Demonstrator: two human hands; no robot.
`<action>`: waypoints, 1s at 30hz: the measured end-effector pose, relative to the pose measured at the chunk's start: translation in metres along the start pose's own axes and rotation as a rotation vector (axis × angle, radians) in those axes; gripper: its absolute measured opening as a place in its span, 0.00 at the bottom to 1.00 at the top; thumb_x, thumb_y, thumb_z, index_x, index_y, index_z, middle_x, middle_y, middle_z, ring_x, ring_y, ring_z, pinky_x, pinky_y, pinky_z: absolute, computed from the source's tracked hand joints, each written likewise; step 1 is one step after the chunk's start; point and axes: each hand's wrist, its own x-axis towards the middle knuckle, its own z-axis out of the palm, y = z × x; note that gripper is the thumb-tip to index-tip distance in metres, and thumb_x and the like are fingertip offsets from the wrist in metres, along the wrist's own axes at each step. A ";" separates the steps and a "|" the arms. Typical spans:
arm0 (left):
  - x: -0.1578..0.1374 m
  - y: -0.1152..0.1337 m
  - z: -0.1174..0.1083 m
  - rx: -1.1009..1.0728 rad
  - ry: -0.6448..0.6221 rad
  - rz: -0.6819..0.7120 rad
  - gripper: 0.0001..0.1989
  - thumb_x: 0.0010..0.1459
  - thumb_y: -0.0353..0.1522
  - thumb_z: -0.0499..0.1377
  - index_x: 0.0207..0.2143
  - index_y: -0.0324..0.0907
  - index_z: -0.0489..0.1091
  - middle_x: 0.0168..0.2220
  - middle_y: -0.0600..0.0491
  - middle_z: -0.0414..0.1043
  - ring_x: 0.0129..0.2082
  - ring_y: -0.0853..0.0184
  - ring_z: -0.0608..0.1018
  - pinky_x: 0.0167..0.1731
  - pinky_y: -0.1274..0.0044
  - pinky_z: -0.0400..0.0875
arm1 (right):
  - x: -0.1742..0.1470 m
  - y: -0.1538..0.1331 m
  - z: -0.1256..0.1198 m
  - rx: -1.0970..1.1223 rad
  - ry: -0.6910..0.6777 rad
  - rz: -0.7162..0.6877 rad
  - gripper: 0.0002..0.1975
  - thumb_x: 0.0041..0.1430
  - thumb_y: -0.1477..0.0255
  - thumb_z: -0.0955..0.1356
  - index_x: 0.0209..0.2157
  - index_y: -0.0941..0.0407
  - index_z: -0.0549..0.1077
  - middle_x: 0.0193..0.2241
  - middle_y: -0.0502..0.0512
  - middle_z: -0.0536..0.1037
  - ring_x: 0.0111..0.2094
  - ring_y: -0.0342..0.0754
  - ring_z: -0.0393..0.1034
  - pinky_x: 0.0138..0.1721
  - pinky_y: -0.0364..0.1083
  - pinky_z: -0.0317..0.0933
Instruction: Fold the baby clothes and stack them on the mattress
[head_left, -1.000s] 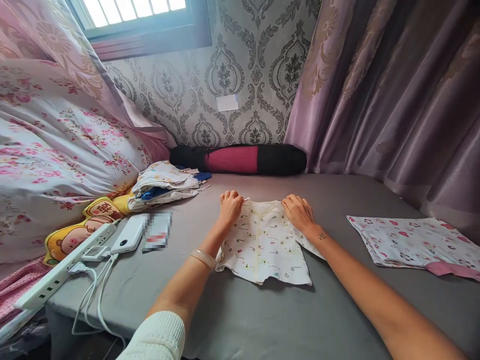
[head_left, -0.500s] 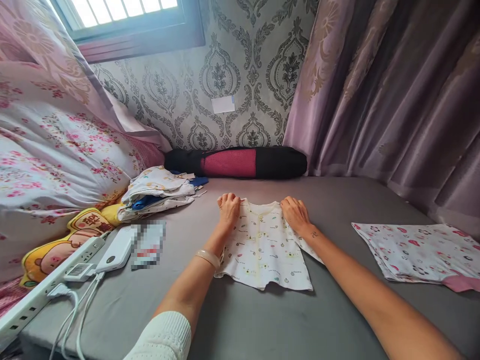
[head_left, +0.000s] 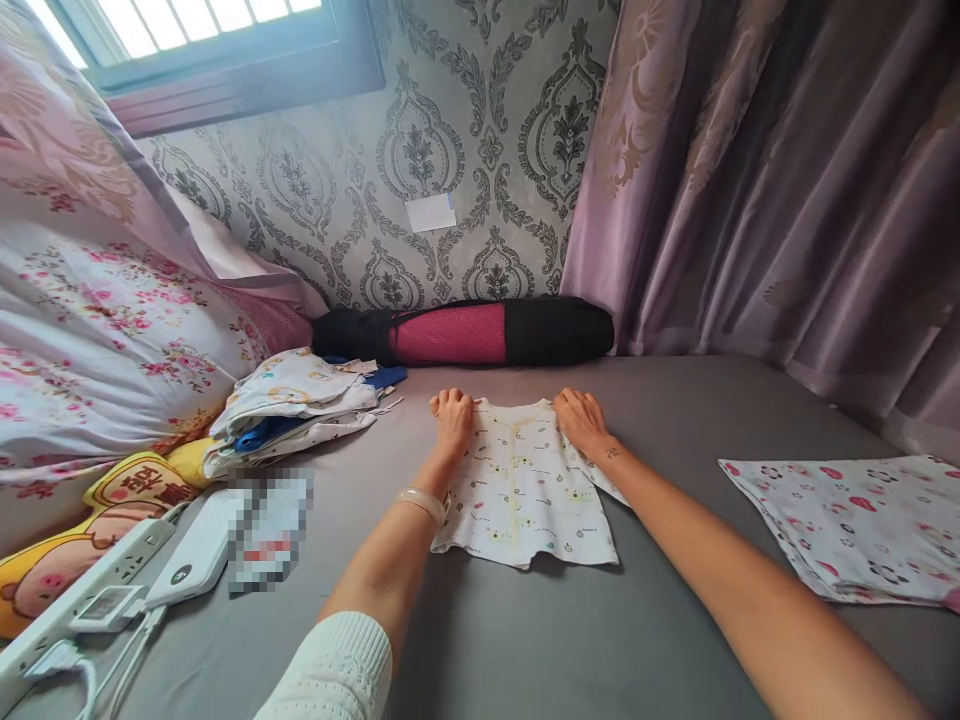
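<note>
A small white baby shirt with tiny prints and a yellowish button front lies spread on the grey sheet, collar away from me. At its left shoulder edge, my left hand is closed on the cloth with curled fingers. My right hand grips the opposite shoulder in the same way, its forearm lying across the sleeve on that side. Both sleeves are partly hidden by my arms. Fingertips of either hand are tucked out of sight.
Folded printed cloth lies at the right. On the left are a clothes pile, a yellow pig cushion, a power strip, a white power bank with cables and a blurred packet. A black-and-pink roll bag rests against the wall.
The camera view has turned and tilted slightly, so the left-hand items appear lower and further left. Both hands keep their hold at the shirt's shoulders; the shirt lies nearly the same.
</note>
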 end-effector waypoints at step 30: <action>0.011 -0.006 -0.001 -0.145 -0.382 -0.223 0.17 0.59 0.41 0.54 0.47 0.43 0.69 0.47 0.44 0.75 0.49 0.56 0.73 0.47 0.67 0.61 | 0.006 0.008 0.013 0.314 -0.131 0.218 0.16 0.65 0.64 0.60 0.46 0.58 0.73 0.47 0.62 0.74 0.47 0.51 0.68 0.42 0.44 0.57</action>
